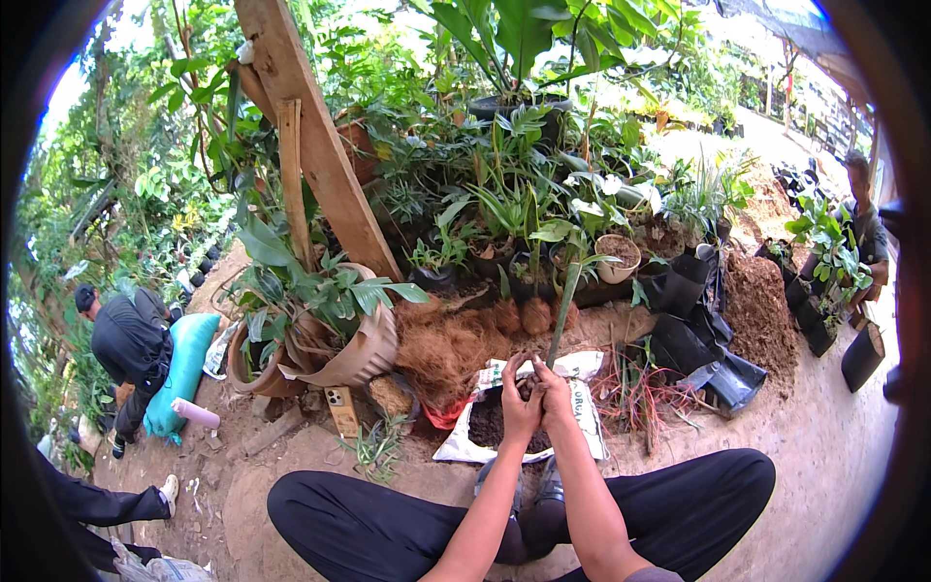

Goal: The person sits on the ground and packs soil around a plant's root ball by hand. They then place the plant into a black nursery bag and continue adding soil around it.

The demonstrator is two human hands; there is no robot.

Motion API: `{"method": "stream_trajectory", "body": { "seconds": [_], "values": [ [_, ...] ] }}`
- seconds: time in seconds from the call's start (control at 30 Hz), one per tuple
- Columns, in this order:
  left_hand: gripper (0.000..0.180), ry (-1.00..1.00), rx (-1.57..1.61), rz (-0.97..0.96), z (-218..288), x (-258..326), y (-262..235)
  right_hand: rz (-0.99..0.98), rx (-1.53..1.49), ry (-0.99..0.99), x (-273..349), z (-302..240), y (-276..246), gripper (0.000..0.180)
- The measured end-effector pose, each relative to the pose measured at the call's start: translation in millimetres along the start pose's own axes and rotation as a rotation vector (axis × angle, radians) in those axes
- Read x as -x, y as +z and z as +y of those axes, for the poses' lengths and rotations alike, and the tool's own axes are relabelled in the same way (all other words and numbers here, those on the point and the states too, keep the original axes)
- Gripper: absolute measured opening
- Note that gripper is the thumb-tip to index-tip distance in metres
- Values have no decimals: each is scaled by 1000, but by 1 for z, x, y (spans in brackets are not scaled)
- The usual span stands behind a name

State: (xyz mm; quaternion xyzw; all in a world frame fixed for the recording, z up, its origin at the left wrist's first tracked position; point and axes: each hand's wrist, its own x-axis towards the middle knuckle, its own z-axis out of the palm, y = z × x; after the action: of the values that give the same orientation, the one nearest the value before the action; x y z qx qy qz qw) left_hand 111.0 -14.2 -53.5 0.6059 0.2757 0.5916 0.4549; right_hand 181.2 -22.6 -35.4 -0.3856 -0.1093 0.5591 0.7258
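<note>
Over an opened white sack (582, 427), my left hand (517, 407) and my right hand (557, 400) come together, fingers curled around a dark clump of soil (527, 386). A thick green plant stem (564, 315) rises slanting from the fingers of my right hand; its lower end is hidden there. Loose dark soil (488, 424) lies in the sack beneath my hands. Just left of the sack is a heap of brown coconut fibre (441, 349). Thin reddish roots and leaves (645, 393) are spread at its right side.
Large clay pots (364, 351) and a phone (341, 410) stand at left, below a slanting wooden beam (330, 145). Potted plants crowd the back. Black plant bags (684, 339) and a brown soil mound (761, 310) are at right. Other people (131, 339) are at both sides.
</note>
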Motion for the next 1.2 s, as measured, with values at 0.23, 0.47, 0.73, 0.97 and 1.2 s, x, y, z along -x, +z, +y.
{"method": "stream_trajectory", "body": {
  "seconds": [0.23,0.47,0.73,0.97,1.2],
  "values": [
    [66,-122,132,-62,1,-1,2,-37,24,-51,-6,3,-10,25],
    [63,-182,-14,-7,1,3,3,-111,62,-51,-7,3,-14,22],
    [66,-141,77,-46,-2,1,8,-21,108,-63,-9,-2,-21,45],
    [76,-159,191,-82,-3,2,8,77,127,-93,-7,-7,-16,45],
    [73,-122,-56,-116,-11,-4,7,314,366,-209,-3,-9,-16,54]
  ]
}}
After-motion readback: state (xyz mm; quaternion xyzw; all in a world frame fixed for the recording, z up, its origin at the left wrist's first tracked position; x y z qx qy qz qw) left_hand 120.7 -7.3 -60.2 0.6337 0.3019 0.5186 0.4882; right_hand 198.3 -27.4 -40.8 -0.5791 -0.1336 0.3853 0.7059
